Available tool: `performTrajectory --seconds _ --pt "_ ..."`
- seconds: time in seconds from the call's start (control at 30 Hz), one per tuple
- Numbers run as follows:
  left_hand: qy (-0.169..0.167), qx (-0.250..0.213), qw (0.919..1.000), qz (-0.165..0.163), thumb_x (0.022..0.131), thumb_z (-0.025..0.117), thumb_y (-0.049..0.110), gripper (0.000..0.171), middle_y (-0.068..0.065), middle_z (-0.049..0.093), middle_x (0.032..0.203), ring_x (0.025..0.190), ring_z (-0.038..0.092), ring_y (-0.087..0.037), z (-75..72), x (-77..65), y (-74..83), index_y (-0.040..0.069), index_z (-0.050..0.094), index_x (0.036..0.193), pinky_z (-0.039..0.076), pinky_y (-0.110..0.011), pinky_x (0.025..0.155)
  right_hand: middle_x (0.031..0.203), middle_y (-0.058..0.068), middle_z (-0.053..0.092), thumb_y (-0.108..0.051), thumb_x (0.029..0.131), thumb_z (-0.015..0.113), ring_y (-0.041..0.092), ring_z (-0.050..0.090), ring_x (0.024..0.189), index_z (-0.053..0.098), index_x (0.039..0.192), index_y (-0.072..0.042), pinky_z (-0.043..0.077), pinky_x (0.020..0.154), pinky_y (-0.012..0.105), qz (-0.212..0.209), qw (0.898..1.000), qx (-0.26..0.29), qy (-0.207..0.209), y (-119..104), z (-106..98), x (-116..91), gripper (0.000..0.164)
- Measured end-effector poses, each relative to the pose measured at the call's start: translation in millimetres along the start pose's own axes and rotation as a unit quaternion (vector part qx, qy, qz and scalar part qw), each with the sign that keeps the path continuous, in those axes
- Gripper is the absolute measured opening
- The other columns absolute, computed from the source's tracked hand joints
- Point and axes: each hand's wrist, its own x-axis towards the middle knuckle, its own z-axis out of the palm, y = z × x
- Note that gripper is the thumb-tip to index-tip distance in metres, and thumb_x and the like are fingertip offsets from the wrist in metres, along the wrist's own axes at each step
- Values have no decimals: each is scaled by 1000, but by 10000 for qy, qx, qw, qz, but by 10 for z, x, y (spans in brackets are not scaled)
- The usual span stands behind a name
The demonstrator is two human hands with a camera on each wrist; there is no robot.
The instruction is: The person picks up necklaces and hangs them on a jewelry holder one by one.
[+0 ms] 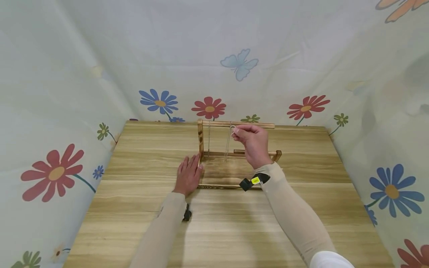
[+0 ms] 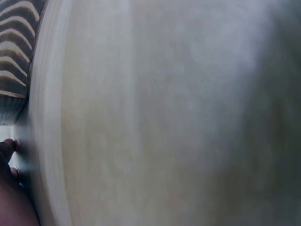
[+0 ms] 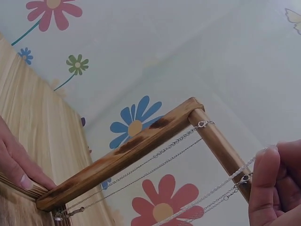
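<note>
A wooden display stand has a post (image 1: 200, 138) on its left, a top bar (image 1: 264, 125) running right from it, and a flat base (image 1: 221, 172). One silver chain necklace (image 1: 209, 139) hangs from the bar near the post. Farther right, my right hand (image 1: 255, 146) pinches another silver chain necklace (image 3: 210, 190) between thumb and fingertips, just below the bar. A clasp (image 3: 244, 179) shows at the bar beside these fingers. My left hand (image 1: 188, 174) lies with straight fingers at the base's left edge, by the foot of the post.
The stand sits on a wood-grain table (image 1: 140, 193). A short wooden piece (image 1: 277, 155) rises at the base's right back corner. Flower-printed cloth (image 1: 167, 41) encloses the table at the back and both sides.
</note>
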Motion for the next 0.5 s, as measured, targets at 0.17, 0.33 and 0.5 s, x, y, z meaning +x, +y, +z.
performTrajectory --seconds 0.17,0.33,0.5 --pt "-43 91 9999 -33 114 30 40 58 -11 28 173 164 11 -40 -12 0 15 20 23 168 7 -59 131 83 5 77 6 91 73 13 74 71 77 98 8 63 70 26 -181 9997 -131 108 -26 -3 3 8" --pt "-10 65 10000 14 114 32 39 58 -12 29 173 163 12 -41 -14 -8 20 18 24 168 8 -60 130 82 5 77 6 90 76 14 73 70 77 97 8 63 70 27 -337 9991 -93 230 -31 -25 31 8" --pt "1 30 10000 15 114 32 38 57 -12 30 173 163 12 -41 -32 -19 42 19 25 168 9 -60 130 84 9 78 5 87 80 15 73 67 78 93 8 63 69 27 -473 9980 55 420 -42 -43 50 8"
